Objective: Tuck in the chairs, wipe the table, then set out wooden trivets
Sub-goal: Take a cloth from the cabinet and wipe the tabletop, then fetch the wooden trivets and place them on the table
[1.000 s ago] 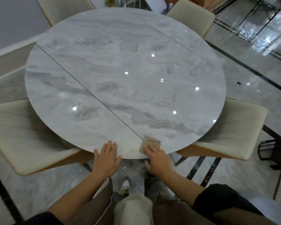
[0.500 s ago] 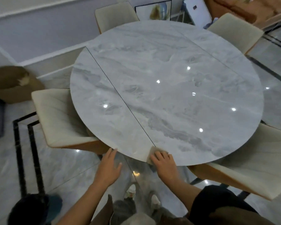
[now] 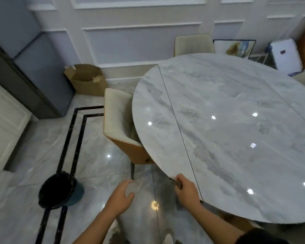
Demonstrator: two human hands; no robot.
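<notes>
The round grey marble table (image 3: 236, 129) fills the right of the view, its top bare. My right hand (image 3: 186, 191) is at the table's near edge, fingers curled round a small brownish cloth (image 3: 175, 182) of which only a sliver shows. My left hand (image 3: 121, 196) hangs over the floor, off the table, fingers loosely curled and holding nothing. A cream chair (image 3: 120, 125) is tucked under the table's left side. Another cream chair (image 3: 194, 44) stands at the far side. No trivets are in view.
A dark bin with a black liner (image 3: 60, 189) stands on the floor at lower left. An open cardboard box (image 3: 86, 79) sits by the panelled wall. A framed picture (image 3: 235, 48) and a white box (image 3: 285, 55) lean at the far right.
The view has swung left. My right hand has slid the cloth to the table's edge and closed round it. My left hand has left the table edge.
</notes>
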